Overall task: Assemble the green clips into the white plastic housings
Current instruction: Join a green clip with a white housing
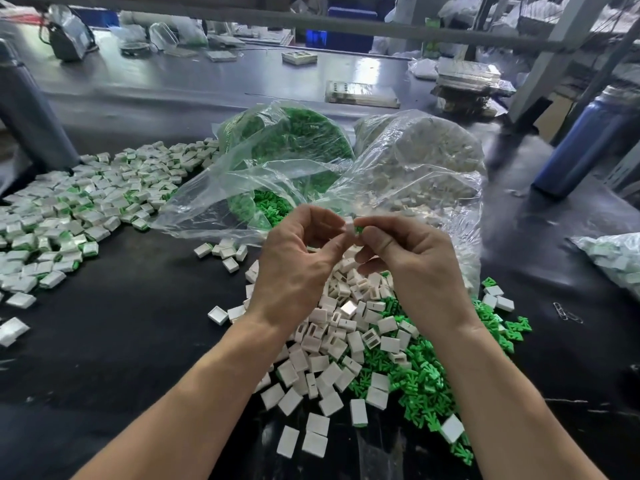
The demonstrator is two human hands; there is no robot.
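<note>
Both hands meet just above the centre of the frame. The left hand (301,268) pinches a white housing (349,224) at its fingertips, and the right hand (412,261), fingers curled, pinches a green clip (358,230) pressed against the housing's right side; only a sliver of green shows, so how far it sits inside cannot be told.

Beneath the wrists, in the lower centre, lies a loose heap of empty white housings (332,344), and to its right a spread of green clips (429,386) reaching toward the lower right. Behind the hands, two open clear plastic bags stand side by side in the upper centre: a bag of green clips (287,140) on the left and a bag of white housings (422,161) on the right; crumpled film from their mouths hangs just behind the fingers and hides part of what lies beyond.

At the left edge a broad pile of finished pieces (86,209), white with green showing, covers the black table (138,341). A blue bottle (588,140) stands at the upper right, another bag of parts (613,254) lies at the right edge, and paper clips (568,315) rest near it.
</note>
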